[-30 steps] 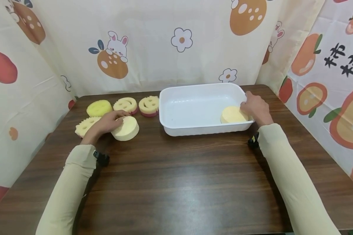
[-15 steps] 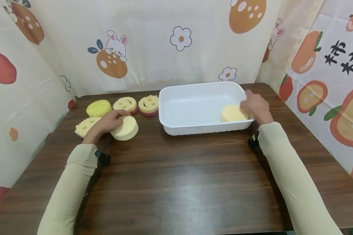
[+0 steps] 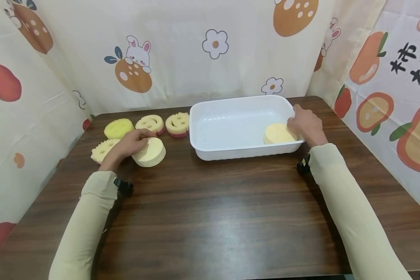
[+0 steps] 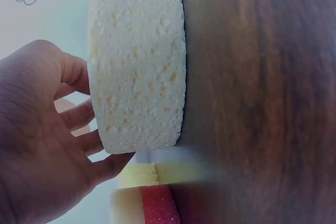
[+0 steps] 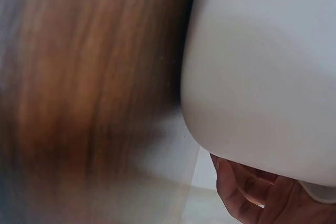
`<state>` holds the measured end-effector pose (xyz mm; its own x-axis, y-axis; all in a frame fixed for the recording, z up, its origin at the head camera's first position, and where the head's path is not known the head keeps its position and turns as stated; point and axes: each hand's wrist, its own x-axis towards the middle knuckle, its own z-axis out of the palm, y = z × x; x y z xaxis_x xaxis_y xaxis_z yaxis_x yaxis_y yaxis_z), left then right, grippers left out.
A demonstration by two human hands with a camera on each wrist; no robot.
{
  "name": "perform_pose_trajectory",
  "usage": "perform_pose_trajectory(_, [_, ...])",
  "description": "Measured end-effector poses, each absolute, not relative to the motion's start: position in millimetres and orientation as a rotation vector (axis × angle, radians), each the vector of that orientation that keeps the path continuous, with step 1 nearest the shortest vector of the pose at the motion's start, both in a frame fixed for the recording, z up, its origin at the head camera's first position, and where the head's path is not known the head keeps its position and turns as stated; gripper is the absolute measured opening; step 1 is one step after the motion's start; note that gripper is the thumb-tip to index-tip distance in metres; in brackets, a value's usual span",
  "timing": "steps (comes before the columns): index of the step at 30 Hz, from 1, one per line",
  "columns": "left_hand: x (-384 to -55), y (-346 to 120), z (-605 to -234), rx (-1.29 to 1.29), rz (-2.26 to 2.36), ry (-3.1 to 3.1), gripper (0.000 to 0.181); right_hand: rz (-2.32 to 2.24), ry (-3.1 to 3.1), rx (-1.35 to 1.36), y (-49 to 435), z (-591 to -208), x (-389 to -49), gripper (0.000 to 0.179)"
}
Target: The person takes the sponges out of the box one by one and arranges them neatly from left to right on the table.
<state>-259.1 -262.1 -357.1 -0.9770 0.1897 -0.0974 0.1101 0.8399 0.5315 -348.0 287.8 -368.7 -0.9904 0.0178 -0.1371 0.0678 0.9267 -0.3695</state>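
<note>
My left hand [image 3: 134,143] grips a round cream sponge [image 3: 155,151] on the table, plain face up. In the left wrist view, the hand's [image 4: 47,124] fingertips reach the top edge of the sponge [image 4: 136,66], and one finger goes past its side. A white rectangular tray [image 3: 227,152] stands at the right of the table. My right hand [image 3: 307,125] holds the tray's right rim, with fingers outside the wall in the right wrist view. Inside the tray, close to that hand, lies another round cream sponge [image 3: 277,134].
Left of the tray are smiley-face sponges: a cream one with a pink base [image 3: 177,123], one beside it [image 3: 150,123], a yellow one [image 3: 118,128] and a scalloped cream one [image 3: 104,149]. A printed curtain [image 3: 182,70] hangs along the table's back edge.
Both hands keep their places on the sponge and the tray rim. The view has shifted slightly; the sponges and the tray stay where they were.
</note>
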Motion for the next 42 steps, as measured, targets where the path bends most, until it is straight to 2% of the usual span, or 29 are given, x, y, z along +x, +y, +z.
perform_pose_trajectory(34, [-260.1,-258.0,-354.4,0.224,0.802,2.959,0.033,-0.578,2.930,0.111,284.0,-365.9,-348.3,0.065])
perform_pose_trajectory(42, [-260.1,-249.8,-348.4,0.175,0.923,2.952,0.033,-0.578,2.932,0.107,284.5,-365.0,-347.0,0.065])
